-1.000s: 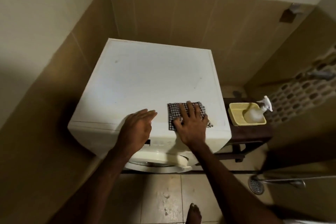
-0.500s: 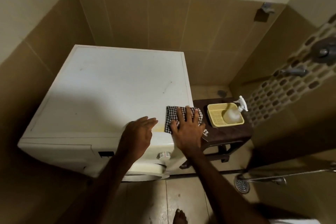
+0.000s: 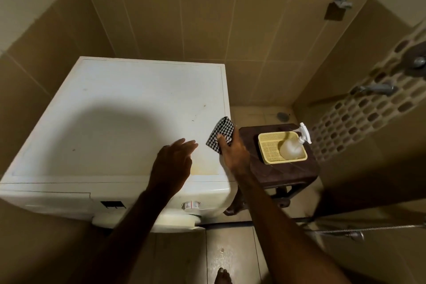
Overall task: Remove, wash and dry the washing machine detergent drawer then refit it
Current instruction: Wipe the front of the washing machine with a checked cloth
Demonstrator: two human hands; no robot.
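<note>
**A:** Cloth (image 3: 220, 134), checked black and white, is what I see first. My right hand (image 3: 232, 152) pinches it at the right edge of the washing machine (image 3: 129, 108) top, thumb on its near side, part of it hanging past the edge toward the dark stool (image 3: 288, 173) beside the machine.

**B:** And your left hand?

**A:** Left hand (image 3: 173, 163) hovers over the front right of the machine top, fingers straight and relaxed, holding nothing.

**B:** Where is the detergent drawer?

**A:** Detergent drawer (image 3: 46, 200) appears seated in the front panel at the upper left, flush, well apart from both hands. I judge it is still in, or already refitted; I cannot tell which.

**B:** What could go wrong?

**A:** Three things, I think. The cloth is held only at one part, so a loose pinch could let it drop to the floor (image 3: 230, 256), which looks wet in patches, and it would no longer dry anything. Swinging it right could knock the spray bottle (image 3: 291, 148) standing in the yellow basket (image 3: 267, 150) on the stool. And reaching for the drawer means crossing the whole front; a hurried pull could jam it.
</note>
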